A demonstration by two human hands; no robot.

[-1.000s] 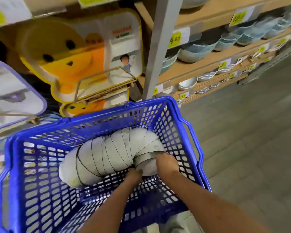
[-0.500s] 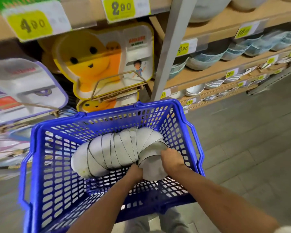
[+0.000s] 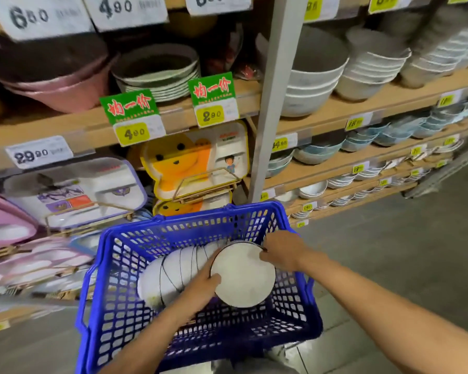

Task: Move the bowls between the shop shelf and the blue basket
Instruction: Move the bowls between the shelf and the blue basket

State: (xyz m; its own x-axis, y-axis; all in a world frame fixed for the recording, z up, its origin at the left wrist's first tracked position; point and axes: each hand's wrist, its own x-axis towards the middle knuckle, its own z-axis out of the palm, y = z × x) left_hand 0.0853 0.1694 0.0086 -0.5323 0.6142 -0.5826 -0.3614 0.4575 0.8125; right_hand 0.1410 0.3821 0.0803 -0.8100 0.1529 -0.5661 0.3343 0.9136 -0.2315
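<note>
Shop shelf w/ wood boards, 9–2 o'clock. On boards: pink bowls at 10, plate stack at 12, grey-white bowl stacks at 1–2. Blue basket at 6: row of nested white bowls lying sideways inside. Grey floor at 4.

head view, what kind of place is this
Most likely a housewares shop aisle: yellow price tags along wooden shelves, stacks of bowls on display, and a blue basket with white bowls in it.
</note>
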